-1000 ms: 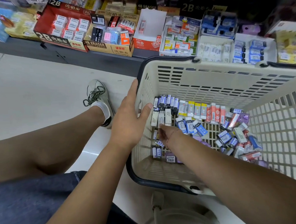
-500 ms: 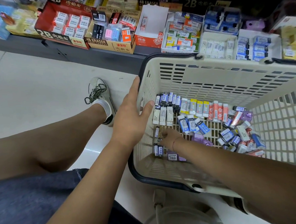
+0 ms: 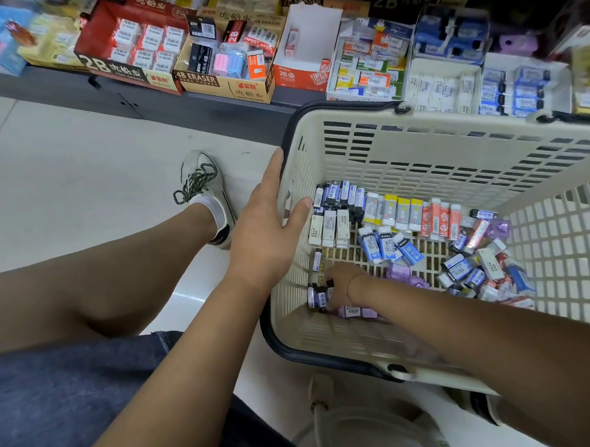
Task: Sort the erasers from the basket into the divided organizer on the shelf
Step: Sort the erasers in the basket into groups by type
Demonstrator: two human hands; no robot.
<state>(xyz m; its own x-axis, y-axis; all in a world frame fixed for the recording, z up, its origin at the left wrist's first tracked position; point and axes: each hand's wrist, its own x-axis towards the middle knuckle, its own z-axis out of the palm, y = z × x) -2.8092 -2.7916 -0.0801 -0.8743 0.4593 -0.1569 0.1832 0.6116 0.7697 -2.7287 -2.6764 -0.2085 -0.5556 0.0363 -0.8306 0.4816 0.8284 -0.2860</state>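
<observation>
Light: I see bright, even overhead store light; the pale floor (image 3: pixel 78 159) looks slightly washed
Glare: one white sheen on the floor tiles by the person's knee (image 3: pixel 85 295)
Shadows: soft ones beneath the basket (image 3: pixel 419 141); the shelf (image 3: pixel 212 104) falls dark at top right
Blur: I get smeared cartons (image 3: pixel 0 37) top left, soft right forearm (image 3: pixel 498 349) near the lens
Distortion: wide-angle bend curves the frame edges

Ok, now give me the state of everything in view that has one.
Basket: handles down, holding erasers.
Erasers: some in rows, others heaped loose.
Left hand: open, flat against basket's left rim.
Right hand: low in basket at dark erasers, grip not visible.
Orange-fronted box: open, lone eraser inside.
Red 2B box: open, full.
</observation>
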